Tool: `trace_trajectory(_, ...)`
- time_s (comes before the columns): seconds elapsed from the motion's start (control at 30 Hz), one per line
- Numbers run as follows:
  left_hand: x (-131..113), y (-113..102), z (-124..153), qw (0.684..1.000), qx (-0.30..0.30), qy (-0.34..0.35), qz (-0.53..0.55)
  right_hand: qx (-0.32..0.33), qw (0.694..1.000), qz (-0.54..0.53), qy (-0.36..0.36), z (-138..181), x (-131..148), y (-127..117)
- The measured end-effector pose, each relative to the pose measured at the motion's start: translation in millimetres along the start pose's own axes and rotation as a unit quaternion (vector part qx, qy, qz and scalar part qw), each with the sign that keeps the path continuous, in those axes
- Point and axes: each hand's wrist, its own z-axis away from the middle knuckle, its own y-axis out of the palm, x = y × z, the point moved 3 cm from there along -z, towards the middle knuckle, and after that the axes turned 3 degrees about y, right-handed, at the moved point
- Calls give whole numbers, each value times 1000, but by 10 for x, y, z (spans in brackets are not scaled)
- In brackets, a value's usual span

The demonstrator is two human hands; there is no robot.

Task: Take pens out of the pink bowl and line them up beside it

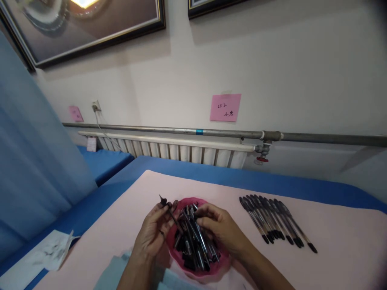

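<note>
A pink bowl [182, 203] full of loose black pen parts [193, 245] sits on the pale pink mat in front of me. My left hand [152, 235] is closed on a thin dark pen part [167, 207] that sticks up and to the left beside the bowl's left rim. My right hand [219, 227] reaches over the bowl from the right, fingers curled among the pen parts; I cannot make out what they pinch. A row of several assembled black pens [273, 221] lies side by side to the right of the bowl.
The pink mat [332, 241] covers a blue table [211, 171] set against a wall with a white radiator [169, 149] and a grey pipe [302, 136]. Crumpled white paper [51, 249] lies at the left. A blue curtain [33, 161] hangs at left.
</note>
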Motion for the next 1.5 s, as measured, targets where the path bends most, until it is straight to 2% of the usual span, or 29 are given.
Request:
trace_trajectory(0.13, -55, -56, -35, 998, -36, 18, 53, -28, 999, 13, -29, 14, -71, 119)
trace_trajectory(0.23, -50, -52, -44, 996, -41, 31, 75, -49, 998, -2, -30, 5, -137, 142)
trace_trajectory(0.53, 54, 18, -20, 996, -48, 30, 62, -76, 997, -27, -12, 12, -157, 169)
trace_trajectory(0.77, 79, -44, -64, 995, -65, 35, 69, -92, 993, 18, -73, 38, -123, 166)
trace_trajectory(0.93, 70, -21, -39, 994, -69, 41, 80, -96, 992, 26, -80, 43, -122, 165)
trace_trajectory(1.27, 124, 24, -25, 996, -52, 37, 60, -101, 987, 61, -109, 47, -106, 164)
trace_trajectory(1.5, 173, 69, 29, 997, -30, 69, -22, -121, 974, 115, -156, 105, -43, 128)
